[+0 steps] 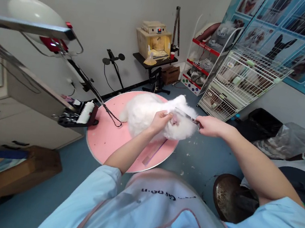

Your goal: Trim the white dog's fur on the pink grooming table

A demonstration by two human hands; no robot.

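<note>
My right hand (200,124) grips the scissors (189,117), pointing left and slightly far across the fluffy white dog (143,112). My left hand (160,121) pinches it, just left of the tips.

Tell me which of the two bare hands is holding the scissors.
The right hand holds the scissors, gripping them at the handle end. The left hand has no scissors; it touches the white dog instead.
</note>
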